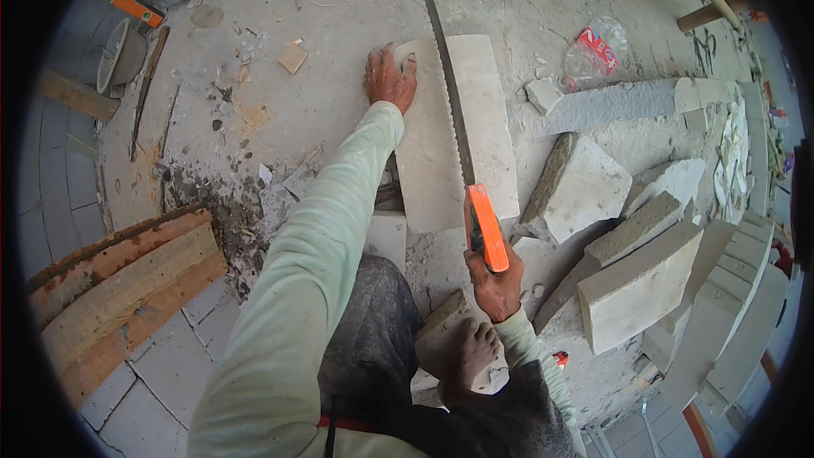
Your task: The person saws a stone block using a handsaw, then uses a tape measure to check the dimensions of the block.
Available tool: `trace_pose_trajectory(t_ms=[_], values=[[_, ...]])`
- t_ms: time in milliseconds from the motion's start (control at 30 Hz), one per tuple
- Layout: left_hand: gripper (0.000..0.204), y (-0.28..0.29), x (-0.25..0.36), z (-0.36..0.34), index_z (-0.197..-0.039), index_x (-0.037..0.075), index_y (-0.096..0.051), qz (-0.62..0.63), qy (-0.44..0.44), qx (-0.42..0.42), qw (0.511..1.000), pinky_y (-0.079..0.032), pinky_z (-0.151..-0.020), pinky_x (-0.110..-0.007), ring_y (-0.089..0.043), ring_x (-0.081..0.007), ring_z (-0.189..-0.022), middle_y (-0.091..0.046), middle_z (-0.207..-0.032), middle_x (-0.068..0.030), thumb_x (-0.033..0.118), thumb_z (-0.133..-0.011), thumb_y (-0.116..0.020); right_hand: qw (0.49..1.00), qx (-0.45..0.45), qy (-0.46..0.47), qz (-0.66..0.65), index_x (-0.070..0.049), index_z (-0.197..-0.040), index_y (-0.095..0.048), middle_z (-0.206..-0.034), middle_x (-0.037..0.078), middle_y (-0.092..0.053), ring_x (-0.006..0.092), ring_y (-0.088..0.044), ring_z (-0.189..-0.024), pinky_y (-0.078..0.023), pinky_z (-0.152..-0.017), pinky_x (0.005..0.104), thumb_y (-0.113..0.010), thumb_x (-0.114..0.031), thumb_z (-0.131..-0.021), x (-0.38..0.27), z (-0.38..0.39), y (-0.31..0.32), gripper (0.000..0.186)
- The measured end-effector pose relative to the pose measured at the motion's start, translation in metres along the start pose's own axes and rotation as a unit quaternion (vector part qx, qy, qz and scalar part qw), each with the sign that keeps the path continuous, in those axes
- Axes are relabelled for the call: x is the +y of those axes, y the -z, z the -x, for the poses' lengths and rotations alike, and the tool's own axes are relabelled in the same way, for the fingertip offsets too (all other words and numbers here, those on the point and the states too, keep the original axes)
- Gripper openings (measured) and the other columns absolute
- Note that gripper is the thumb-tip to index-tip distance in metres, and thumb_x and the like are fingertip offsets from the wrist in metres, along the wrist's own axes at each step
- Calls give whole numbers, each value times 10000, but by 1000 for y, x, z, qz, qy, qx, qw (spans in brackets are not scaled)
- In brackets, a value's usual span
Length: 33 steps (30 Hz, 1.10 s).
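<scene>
A long-bladed hand saw (pixel 452 93) with an orange and black handle is gripped in my right hand (pixel 496 288). Its toothed blade runs lengthwise over a pale lightweight concrete block (pixel 483 110) and extends past the block's far end. Whether the teeth sit in a cut cannot be made out. My left hand (pixel 392 79) grips the block's far left edge, fingers curled over the side and thumb on top. Under the near left end of the slab, a smaller pale block (pixel 387 237) shows. My bare foot (pixel 476 354) rests on another block piece (pixel 441 331) near my right wrist.
Broken block pieces (pixel 640 288) lie piled at the right, near a long grey block beam (pixel 619 107). Crushed plastic bottles (pixel 604 47) lie beyond. At left are wooden boards (pixel 136 288), a bowl (pixel 127 55), an orange level (pixel 125 2) and scattered debris.
</scene>
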<state>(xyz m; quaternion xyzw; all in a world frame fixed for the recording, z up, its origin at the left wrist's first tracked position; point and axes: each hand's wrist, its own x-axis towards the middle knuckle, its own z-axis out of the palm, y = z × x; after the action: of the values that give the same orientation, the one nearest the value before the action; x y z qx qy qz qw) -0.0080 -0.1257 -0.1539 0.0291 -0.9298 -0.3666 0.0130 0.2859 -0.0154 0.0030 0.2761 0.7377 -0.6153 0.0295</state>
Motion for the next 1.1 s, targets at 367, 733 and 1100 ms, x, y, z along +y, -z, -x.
trace_pose_trajectory(t_ms=[367, 733, 1100], values=[[509, 0, -1, 0, -1321, 84, -456, 3, -10, 9, 1000, -370, -996, -522, -444, -369, -1221, -451, -1293, -173, 377, -917, -556, 1000, 2, 10, 15, 29, -885, -549, -644, 20, -535, 103, -489, -560, -417, -531, 275, -629, -72, -797, 0, -1, -2, 156], [529, -2, 0, 2, -1354, 95, -435, -38, -15, -1, 999, -364, -1001, -504, -463, -354, -1201, -454, -1266, -164, 391, -928, -538, 997, -3, 37, 74, 54, -893, -560, -620, 29, -517, 108, -476, -556, -414, -523, 289, -604, -40, -763, -16, -48, -7, 166], [518, 3, 3, 2, -1327, 71, -458, -27, -19, 6, 999, -395, -985, -496, -474, -381, -1191, -463, -1264, -187, 374, -920, -564, 999, -11, 4, 43, 58, -1002, -576, -722, 48, -556, 119, -493, -657, -445, -630, 287, -598, -34, -768, -26, -15, -3, 253]])
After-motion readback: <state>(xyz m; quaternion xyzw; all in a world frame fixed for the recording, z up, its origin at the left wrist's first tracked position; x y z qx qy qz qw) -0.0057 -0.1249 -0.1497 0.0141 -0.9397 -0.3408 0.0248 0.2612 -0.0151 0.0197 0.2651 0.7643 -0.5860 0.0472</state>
